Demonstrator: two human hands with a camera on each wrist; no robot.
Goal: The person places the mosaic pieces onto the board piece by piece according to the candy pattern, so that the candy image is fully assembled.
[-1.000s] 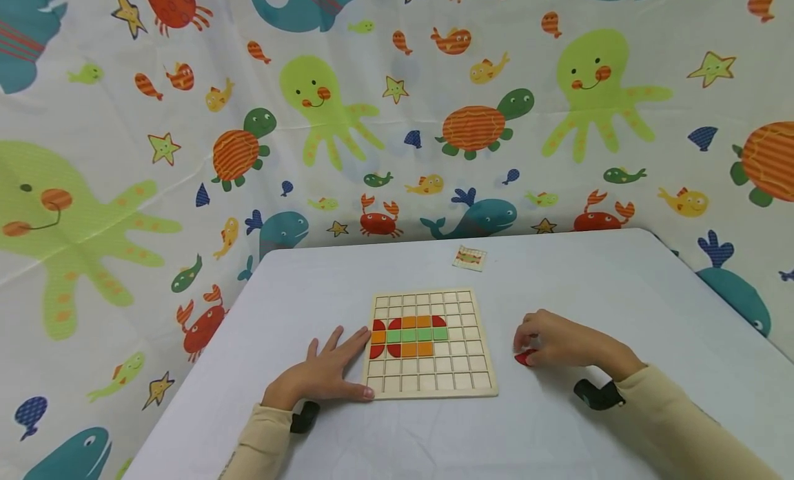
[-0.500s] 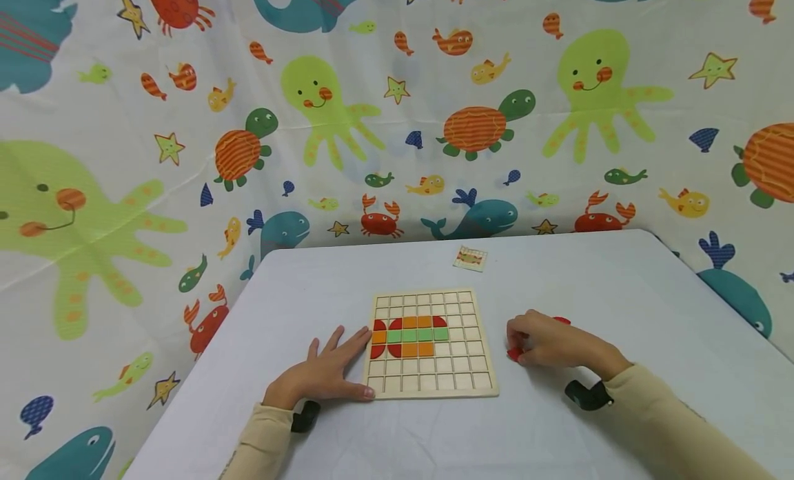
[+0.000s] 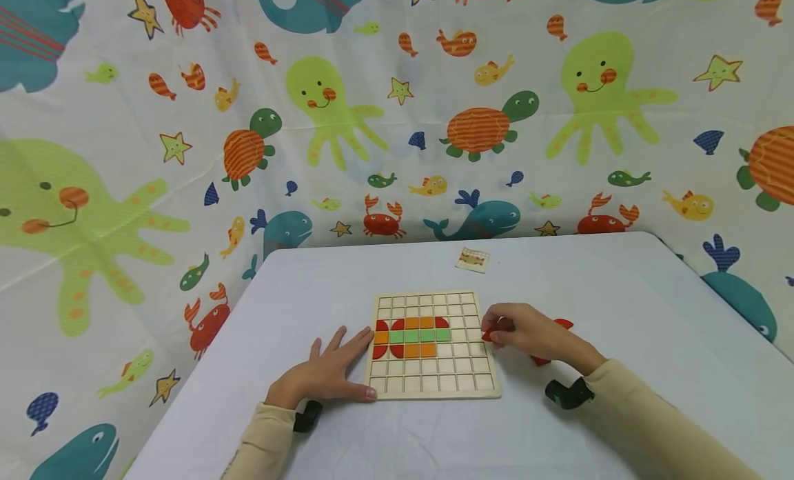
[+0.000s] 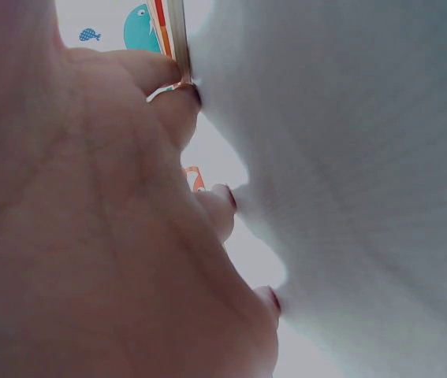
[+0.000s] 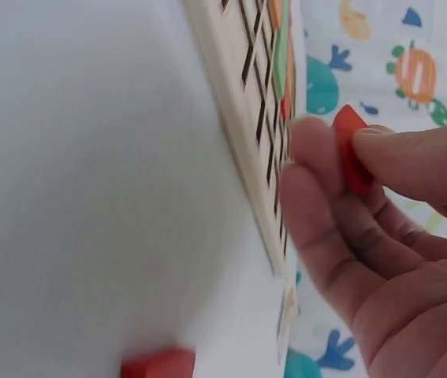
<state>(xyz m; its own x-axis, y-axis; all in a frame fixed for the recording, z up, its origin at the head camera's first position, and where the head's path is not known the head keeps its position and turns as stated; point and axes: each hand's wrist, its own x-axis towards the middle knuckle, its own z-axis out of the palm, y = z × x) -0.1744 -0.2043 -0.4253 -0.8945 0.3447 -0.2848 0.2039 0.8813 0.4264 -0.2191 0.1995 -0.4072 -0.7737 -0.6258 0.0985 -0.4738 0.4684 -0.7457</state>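
A wooden grid board (image 3: 434, 387) lies on the white table, with red, orange and green tiles set in several of its squares. My left hand (image 3: 325, 376) is spread flat beside it, thumb and a fingertip touching the board's left edge. At the right edge my right hand (image 3: 524, 332) pinches a small red tile (image 5: 352, 150) between thumb and fingers. In the right wrist view the tile is held up off the table, close to the board's rim. More red tiles (image 3: 563, 323) lie on the table around the right wrist, partly covered by that hand.
A small card (image 3: 473, 260) printed with a coloured grid pattern lies behind the board. A curtain (image 3: 397, 142) with sea animals hangs at the table's far side and left.
My right hand has picked the red tile up from the table and moved left and away from me to the board's right edge. The left hand has stayed in place.
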